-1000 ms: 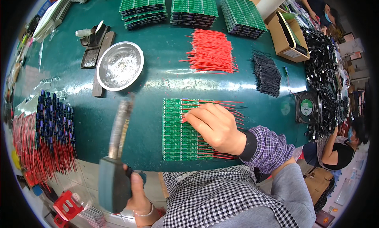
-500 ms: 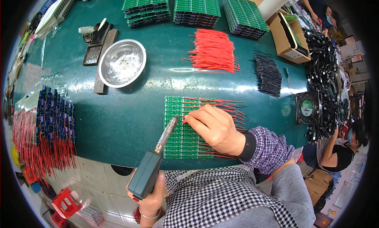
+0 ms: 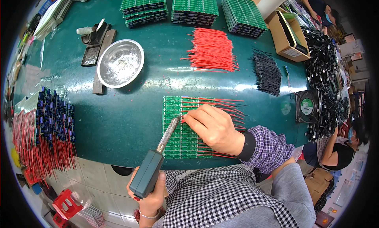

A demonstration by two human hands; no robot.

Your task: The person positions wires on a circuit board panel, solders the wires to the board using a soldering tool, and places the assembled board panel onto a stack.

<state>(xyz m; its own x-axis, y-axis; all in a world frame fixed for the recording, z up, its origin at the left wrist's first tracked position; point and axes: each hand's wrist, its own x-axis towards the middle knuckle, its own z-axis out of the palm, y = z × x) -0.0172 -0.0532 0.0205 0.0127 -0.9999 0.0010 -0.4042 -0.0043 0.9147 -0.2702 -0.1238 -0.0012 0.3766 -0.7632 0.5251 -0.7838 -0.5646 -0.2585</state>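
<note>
- The green table [image 3: 130, 121] fills the view; its near edge runs just in front of the person, and a broad bare stretch lies open between the left-edge racks and the panel at the near middle.
- Along the far edge stand stacks of green boards [image 3: 193, 7]; a cardboard box [image 3: 284, 34] sits at the far right corner, with a heap of black cables [image 3: 325, 62] and a small fan [image 3: 310, 106] down the right edge.
- At the left edge, a rack of blue parts with red leads [image 3: 43, 125] overhangs the table's side.
- A steel bowl [image 3: 120, 63] sits left of centre, a bundle of red wires [image 3: 211, 50] and a smaller bundle of black wires [image 3: 268, 72] to its right.
- The green circuit panel [image 3: 177, 137] lies at the near edge, red wires fanning off its right side.
- The right hand [image 3: 215, 127] lies flat on the panel, wrist toward the near right, fingertips pressed together on a red wire at the iron's tip.
- The left hand [image 3: 152, 194] is below the near edge, its grip wrapped around the soldering iron [image 3: 152, 167], which slants up and right so its tip touches the panel.
</note>
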